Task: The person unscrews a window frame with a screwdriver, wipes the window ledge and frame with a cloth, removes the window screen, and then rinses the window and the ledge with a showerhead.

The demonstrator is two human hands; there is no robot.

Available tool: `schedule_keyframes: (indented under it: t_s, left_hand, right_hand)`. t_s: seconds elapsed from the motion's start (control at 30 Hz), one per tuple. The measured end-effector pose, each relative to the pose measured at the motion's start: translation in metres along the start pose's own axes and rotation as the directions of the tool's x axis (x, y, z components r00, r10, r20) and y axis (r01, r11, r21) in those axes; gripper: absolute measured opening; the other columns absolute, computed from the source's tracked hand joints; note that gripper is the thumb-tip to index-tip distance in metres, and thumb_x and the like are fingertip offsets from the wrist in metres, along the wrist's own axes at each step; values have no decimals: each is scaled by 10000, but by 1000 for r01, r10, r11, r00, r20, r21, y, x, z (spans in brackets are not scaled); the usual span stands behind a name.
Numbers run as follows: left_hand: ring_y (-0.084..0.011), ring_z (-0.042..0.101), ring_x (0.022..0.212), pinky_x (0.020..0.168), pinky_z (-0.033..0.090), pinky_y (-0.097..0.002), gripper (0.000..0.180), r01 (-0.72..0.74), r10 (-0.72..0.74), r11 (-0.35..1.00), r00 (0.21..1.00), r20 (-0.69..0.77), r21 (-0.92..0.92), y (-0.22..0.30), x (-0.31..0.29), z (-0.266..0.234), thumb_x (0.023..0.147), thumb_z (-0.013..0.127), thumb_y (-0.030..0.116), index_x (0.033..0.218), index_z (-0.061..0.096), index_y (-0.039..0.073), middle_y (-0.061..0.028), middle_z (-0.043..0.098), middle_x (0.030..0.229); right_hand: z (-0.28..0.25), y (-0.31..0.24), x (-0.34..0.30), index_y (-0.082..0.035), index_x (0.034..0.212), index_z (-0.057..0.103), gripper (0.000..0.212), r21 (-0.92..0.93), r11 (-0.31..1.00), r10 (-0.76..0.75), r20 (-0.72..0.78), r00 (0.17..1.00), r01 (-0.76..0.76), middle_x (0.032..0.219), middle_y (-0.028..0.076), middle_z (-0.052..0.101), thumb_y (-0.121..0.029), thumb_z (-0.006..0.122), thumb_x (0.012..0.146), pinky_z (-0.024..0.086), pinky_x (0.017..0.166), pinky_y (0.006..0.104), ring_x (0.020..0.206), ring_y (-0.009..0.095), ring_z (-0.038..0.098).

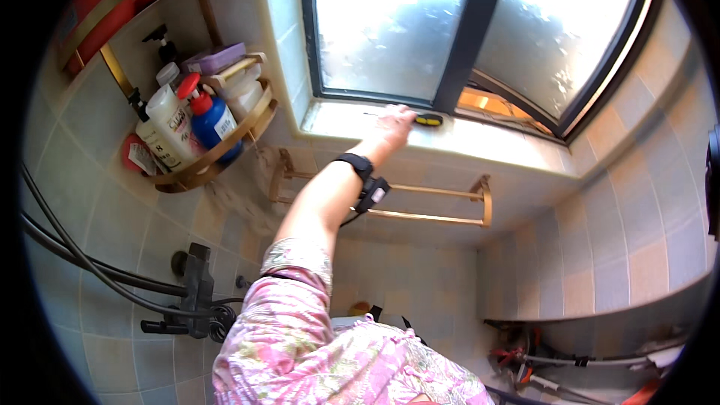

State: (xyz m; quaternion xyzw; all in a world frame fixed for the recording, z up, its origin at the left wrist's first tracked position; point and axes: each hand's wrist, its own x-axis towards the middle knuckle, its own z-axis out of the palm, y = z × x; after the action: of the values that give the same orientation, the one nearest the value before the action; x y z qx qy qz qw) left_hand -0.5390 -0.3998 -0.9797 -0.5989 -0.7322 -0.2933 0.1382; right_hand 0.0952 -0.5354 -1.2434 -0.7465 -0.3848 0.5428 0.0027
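Note:
My left arm, in a pink floral sleeve, stretches up to the pale window sill (335,118). At its end, my left hand (391,127) has its fingers curled over a screwdriver lying along the sill. The yellow and black screwdriver handle (429,119) shows to the right of the fingers, and a thin bit of shaft shows to their left. The hand hides the part between. A black band with a small dark box (373,195) is strapped round my wrist. My right hand is out of view.
Above the sill stands a dark-framed frosted window (457,37), its right pane tilted open. Below runs a brass towel rail (427,215). A corner shelf (244,131) of pump bottles is at left, above a black shower fitting (197,292). Tools (525,360) lie at lower right.

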Motion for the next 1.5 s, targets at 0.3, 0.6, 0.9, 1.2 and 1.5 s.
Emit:
schedule_keyframes:
  t_s: [0.3, 0.6, 0.9, 1.2, 1.5]
  left_hand:
    - [-242, 507, 919, 674, 454, -342, 247, -94, 11, 952, 962, 273, 292, 6, 50, 48, 743, 505, 144, 984, 537, 97, -74, 604, 843]
    - [-196, 510, 733, 563, 448, -291, 243, -419, 459, 862, 883, -93, 285, 67, 14, -79, 657, 560, 91, 891, 495, 111, -9, 531, 696]
    - [-154, 568, 828, 727, 476, -277, 390, -180, 61, 982, 607, -793, -62, 84, -56, -313, 621, 660, -37, 940, 476, 90, -78, 579, 897]
    - [-207, 614, 593, 427, 496, -232, 405, 47, -588, 804, 218, -779, -593, -24, -99, -417, 658, 678, -22, 978, 431, 5, -114, 584, 799]
    - [-219, 608, 529, 385, 482, -231, 485, 296, -737, 676, 298, -607, -675, -99, -81, -429, 708, 672, 126, 1087, 390, 16, -116, 578, 856]
  right_hand:
    - [16, -100, 35, 4, 850, 597, 191, -78, 993, -87, 41, 995, 90, 666, 77, 605, -44, 581, 666, 463, 522, 280, 583, 157, 574]
    - [-4, -174, 104, 12, 816, 614, 168, -275, 932, -188, 193, 963, 237, 666, 73, 608, -57, 590, 665, 467, 558, 264, 599, 145, 573]
    - [-24, -211, 248, 21, 782, 631, 154, -406, 627, -572, 341, 746, 665, 667, 68, 612, -71, 599, 663, 470, 594, 249, 615, 132, 572]
    - [98, -225, 180, 17, 771, 580, 99, -253, 648, -491, 583, 648, 719, 655, 113, 568, -35, 571, 687, 450, 494, 324, 567, 186, 554]
    - [151, -244, 109, 19, 792, 605, 140, -437, 707, -279, 549, 788, 556, 699, 122, 599, -67, 592, 682, 473, 552, 328, 616, 196, 578]
